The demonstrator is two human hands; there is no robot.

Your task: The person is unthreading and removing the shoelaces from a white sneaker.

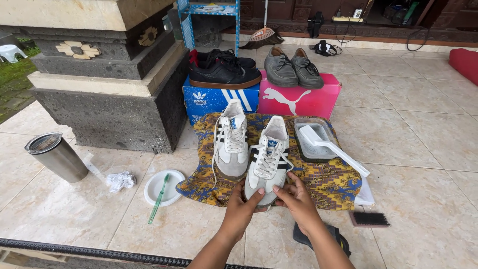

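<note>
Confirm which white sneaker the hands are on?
The right-hand white sneaker; both hands grip its heel. The other sneaker lies untouched beside it.

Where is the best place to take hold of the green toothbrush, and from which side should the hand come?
Probably the lower handle end of the green toothbrush, which sticks out past the rim of the white plate over the floor. Come from the near side: the left hand is closest. The bristle end rests on the plate.
</note>
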